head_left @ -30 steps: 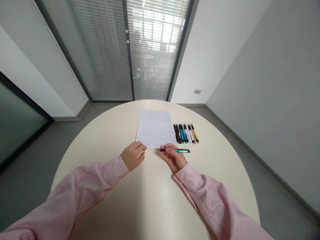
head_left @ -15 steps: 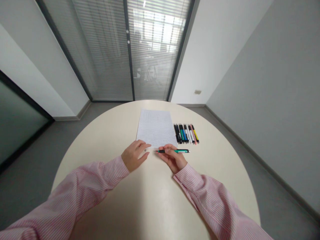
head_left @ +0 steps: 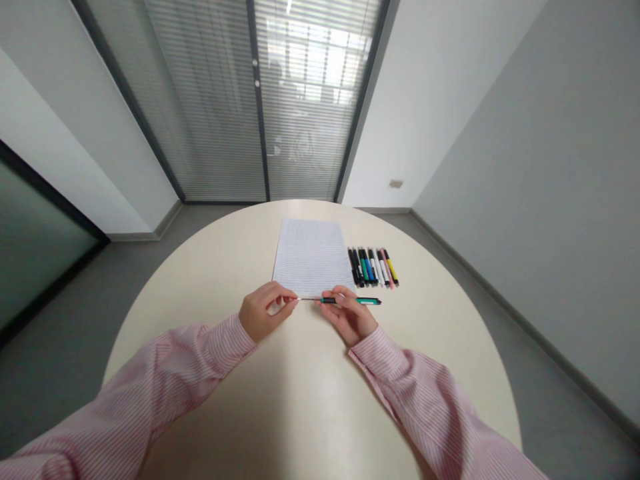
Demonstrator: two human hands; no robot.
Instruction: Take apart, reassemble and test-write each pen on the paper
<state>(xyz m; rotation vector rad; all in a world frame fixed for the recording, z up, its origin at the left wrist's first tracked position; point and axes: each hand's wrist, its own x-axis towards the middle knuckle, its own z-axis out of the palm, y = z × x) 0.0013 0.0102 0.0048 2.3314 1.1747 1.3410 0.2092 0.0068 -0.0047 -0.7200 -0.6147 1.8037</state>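
Note:
My right hand (head_left: 350,313) holds a green-and-black pen (head_left: 369,301) lying level across the fingers, its front end toward the left. A thin, light-coloured pen refill (head_left: 309,299) sticks out of that front end. My left hand (head_left: 267,310) pinches the refill's far end between thumb and fingertips. Both hands are just in front of the near edge of a lined sheet of paper (head_left: 313,253). The clip end of the pen points right, past my right thumb.
A row of several pens (head_left: 373,268), black, green, blue, white, pink and yellow, lies right of the paper. Everything rests on a round cream table (head_left: 200,280). Beyond the table stand a glass partition with blinds (head_left: 215,120) and grey-white walls.
My left thumb and fingers have closed on the refill, which now shows longer out of the pen's front end. My right hand has shifted slightly right with the pen.

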